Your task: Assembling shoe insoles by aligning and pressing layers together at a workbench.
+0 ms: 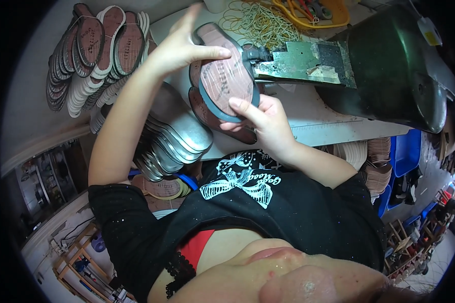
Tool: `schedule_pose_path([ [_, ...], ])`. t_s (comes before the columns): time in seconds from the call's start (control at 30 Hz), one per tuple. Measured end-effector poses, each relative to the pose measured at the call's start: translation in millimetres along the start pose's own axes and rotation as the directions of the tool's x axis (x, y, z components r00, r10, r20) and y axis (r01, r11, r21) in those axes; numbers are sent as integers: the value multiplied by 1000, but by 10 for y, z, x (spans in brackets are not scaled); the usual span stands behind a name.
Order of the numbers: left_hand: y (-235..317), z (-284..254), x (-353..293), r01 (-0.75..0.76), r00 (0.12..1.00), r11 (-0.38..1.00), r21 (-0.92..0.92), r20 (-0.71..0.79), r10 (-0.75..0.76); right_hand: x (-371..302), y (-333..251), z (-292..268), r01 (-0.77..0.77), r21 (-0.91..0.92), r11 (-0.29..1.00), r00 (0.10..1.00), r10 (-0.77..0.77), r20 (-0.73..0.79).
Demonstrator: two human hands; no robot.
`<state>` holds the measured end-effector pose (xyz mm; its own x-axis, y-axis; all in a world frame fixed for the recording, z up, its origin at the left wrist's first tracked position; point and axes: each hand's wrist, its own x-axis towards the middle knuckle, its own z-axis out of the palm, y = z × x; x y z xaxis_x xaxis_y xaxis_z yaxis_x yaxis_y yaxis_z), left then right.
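An orange basket (343, 16) sits toward the far edge of the white counter (301, 107), with red and dark tool-like items (308, 10) inside. Just beside it on the counter, a loose tangle of green and yellow bands (262, 25) spreads out. A pale ruler (328, 126) with fine markings runs along the counter's near edge. Past the counter's right end, a blue crate (405, 151) stands low down; farther beyond the counter on that side is a wooden rack (400, 246) with small, indistinct items. Well to the counter's near left are another wooden rack (72, 270) and a purple roll (98, 241).
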<state>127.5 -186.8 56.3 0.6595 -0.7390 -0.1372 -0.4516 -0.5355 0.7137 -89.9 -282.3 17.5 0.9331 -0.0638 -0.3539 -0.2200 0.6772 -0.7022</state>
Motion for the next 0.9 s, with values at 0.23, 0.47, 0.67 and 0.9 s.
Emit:
schedule_pose_path([
  [0.23,73,-118,338,-114,782,983,-142,598,177,165,-89,41,75,93,993,997,-72,-33],
  [0.47,0,-227,278,35,749,997,-72,662,22,185,-102,79,208,84,975,978,-207,-19],
  [0.67,-39,-237,6,55,827,994,-92,562,6,210,-123,21,182,-5,983,983,-182,-28],
  [0.9,7,-127,-253,225,774,965,-135,627,-92,236,-139,-53,161,-17,987,985,-162,-52],
])
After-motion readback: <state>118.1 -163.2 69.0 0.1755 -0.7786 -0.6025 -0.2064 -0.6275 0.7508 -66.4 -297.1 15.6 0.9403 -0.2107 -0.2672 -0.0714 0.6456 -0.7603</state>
